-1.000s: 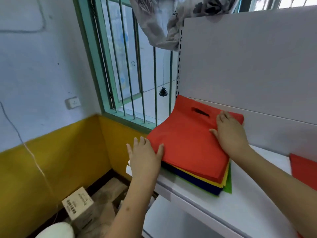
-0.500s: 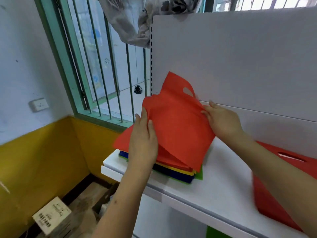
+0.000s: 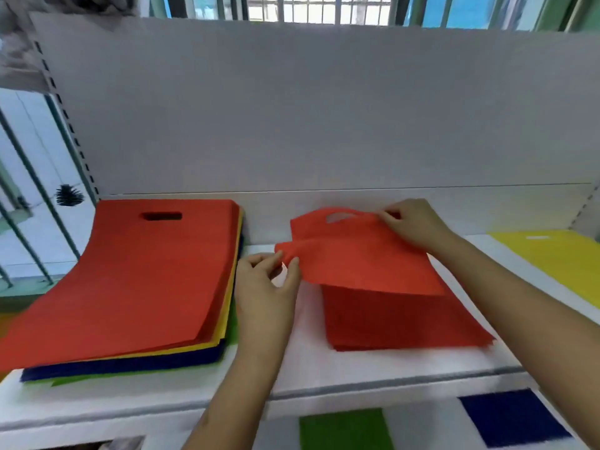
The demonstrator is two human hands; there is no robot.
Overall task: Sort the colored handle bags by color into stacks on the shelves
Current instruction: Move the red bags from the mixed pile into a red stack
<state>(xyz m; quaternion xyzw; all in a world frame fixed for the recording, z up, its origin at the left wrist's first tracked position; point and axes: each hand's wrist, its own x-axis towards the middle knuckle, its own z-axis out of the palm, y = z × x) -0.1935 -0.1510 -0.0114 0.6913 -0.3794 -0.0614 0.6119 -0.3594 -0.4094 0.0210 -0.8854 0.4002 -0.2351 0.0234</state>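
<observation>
White shelf [image 3: 308, 368]: both hands' grips, left [image 3: 264, 287] and right [image 3: 414, 225], pinch red bag [image 3: 363, 258], handle end rearward.

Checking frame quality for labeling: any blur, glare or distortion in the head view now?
Head view: soft motion blur on the held red bag and both hands; wide-angle bending of the shelf edge; window backlight bright, no glare on bags.

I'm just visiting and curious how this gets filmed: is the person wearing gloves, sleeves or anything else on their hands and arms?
No. The left hand and right hand are bare: no gloves, rings, watch or bands show. Both forearms are uncovered as far as the picture reaches, so any sleeve ends out of view. The fingers carry no visible markings or tape.
</observation>
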